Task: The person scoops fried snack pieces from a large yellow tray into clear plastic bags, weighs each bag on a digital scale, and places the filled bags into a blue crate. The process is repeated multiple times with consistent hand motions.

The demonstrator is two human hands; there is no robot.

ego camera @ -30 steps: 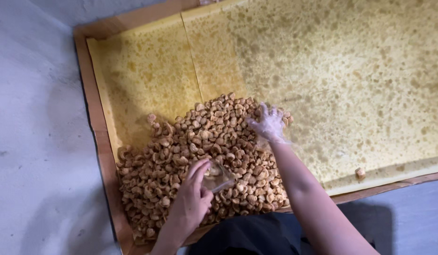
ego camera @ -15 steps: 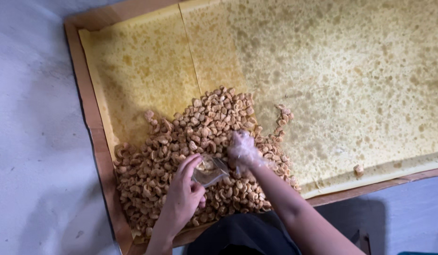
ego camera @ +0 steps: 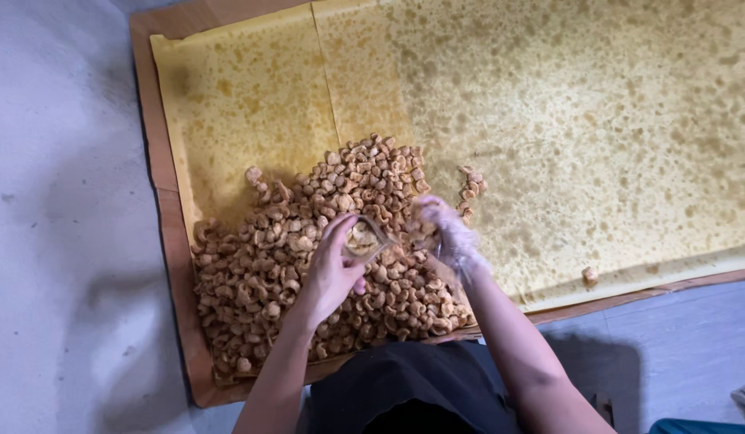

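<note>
Golden-brown, curled fried snack pieces (ego camera: 308, 257) lie heaped in a loose mound in the head view, and that mound serves as the landmark for everything else. Under it is a mustard-yellow paper sheet spotted with darker oil stains (ego camera: 597, 137), which runs far out to the right of the mound and also shows bare above it and at its upper left. The paper lies on a flat brown cardboard board (ego camera: 159, 201), whose edge shows as a strip along the left of the mound and again below it.

On the mound's near-centre rests the bare left hand (ego camera: 328, 277), its fingers curled around a small clear plastic bag (ego camera: 364, 239) and pinching it at the side; the bag already has some of the snack pieces inside (how many is hard to tell). The bag sits on top of the mound, just right of its middle, touching the pieces below it.

Just right of the bag, at the mound's right edge, is the right hand in a thin clear plastic glove (ego camera: 449, 237). Its fingers are bent and drawn together over the pieces, though blur keeps me from telling whether they pinch any.

A few stray pieces (ego camera: 471, 186) lie just off the mound's upper right, and a single piece (ego camera: 589, 275) lies well apart to the right, near the paper's lower edge. Grey floor (ego camera: 59, 241) lies left of the mound, beyond the board.
</note>
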